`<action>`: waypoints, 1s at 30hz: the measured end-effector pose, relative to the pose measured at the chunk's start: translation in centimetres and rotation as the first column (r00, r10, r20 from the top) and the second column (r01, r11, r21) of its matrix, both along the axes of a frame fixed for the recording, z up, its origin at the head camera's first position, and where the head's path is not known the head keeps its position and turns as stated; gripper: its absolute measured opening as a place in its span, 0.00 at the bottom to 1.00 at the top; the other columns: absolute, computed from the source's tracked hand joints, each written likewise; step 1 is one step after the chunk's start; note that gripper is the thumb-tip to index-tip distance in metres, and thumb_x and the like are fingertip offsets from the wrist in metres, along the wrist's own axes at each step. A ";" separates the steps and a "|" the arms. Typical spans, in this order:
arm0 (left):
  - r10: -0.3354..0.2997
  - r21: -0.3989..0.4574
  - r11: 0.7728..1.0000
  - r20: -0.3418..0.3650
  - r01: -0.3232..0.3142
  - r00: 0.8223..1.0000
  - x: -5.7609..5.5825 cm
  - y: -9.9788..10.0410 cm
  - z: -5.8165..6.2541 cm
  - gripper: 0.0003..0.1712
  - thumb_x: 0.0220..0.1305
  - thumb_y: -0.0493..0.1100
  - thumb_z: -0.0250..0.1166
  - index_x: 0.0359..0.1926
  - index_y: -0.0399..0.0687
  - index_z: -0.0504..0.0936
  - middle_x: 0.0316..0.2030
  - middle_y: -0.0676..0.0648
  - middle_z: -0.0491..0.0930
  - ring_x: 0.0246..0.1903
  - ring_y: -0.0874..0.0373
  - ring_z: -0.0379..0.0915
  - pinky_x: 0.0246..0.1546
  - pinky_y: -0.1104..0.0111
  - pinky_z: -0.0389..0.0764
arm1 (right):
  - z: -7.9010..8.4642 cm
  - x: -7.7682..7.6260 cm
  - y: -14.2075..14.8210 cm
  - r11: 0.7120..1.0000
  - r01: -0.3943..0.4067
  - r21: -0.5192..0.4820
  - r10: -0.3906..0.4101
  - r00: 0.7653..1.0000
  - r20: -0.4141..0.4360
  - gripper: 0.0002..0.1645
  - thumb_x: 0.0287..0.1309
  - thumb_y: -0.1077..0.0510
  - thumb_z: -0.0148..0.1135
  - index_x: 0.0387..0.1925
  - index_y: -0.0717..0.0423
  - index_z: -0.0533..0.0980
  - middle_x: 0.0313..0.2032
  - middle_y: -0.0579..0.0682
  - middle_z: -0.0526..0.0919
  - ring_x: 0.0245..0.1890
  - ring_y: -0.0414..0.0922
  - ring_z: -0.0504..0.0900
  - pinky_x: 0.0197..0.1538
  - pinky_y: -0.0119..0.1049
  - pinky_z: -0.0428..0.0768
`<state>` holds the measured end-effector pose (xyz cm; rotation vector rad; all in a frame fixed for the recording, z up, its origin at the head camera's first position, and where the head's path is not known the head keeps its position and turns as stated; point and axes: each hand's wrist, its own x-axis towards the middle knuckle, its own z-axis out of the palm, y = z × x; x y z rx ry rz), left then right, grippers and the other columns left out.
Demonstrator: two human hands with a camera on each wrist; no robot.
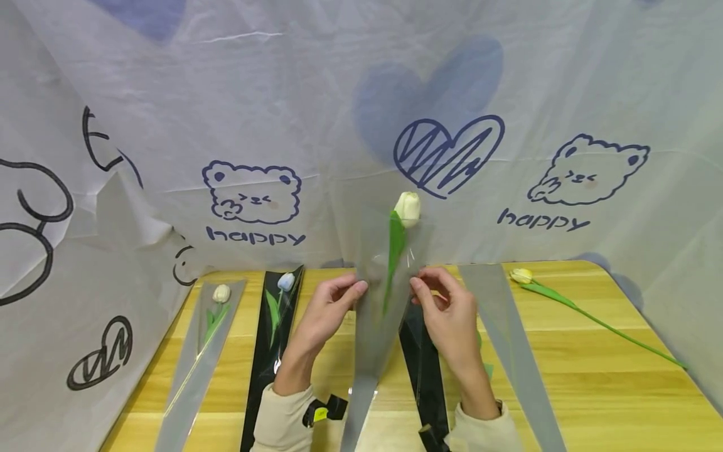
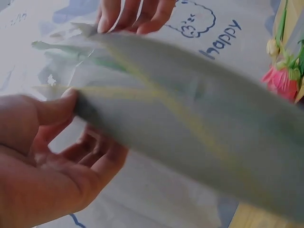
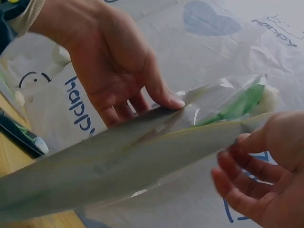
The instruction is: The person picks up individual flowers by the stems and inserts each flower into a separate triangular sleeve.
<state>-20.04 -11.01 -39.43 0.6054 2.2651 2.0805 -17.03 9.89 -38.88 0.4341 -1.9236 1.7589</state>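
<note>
Between my hands stands a grey, partly clear flower sleeve (image 1: pixel 373 351) with a white tulip (image 1: pixel 408 208) in it. The bloom pokes out at the top, and a green leaf (image 1: pixel 396 245) shows through the clear front. My left hand (image 1: pixel 324 314) pinches the sleeve's left edge between thumb and fingers. On the opposite edge, my right hand (image 1: pixel 449 307) pinches it with thumb and forefinger. In the right wrist view the sleeve (image 3: pixel 118 156) lies slanted across, its yellowish edge strips crossing the front. The lower stem is hidden by the grey film.
Left on the wooden table (image 1: pixel 610 364) lie a grey sleeve (image 1: pixel 183 389) with a white tulip and a black sleeve (image 1: pixel 262 364) with a blue tulip. Behind my right hand are a black sleeve (image 1: pixel 426 370) and a flat grey sleeve (image 1: pixel 525 370). A yellow tulip (image 1: pixel 521 276) lies far right.
</note>
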 end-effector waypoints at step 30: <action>-0.040 0.122 0.992 0.073 0.031 0.997 -0.6 -0.9 -0.6 0.20 0.67 0.29 0.67 0.58 0.31 0.76 0.50 0.39 0.82 0.47 0.54 0.82 0.46 0.63 0.84 | -1.0 -0.3 -0.9 0.997 0.027 -0.071 -0.026 0.999 0.021 0.20 0.64 0.75 0.63 0.57 0.70 0.79 0.40 0.62 0.82 0.38 0.45 0.84 0.37 0.36 0.86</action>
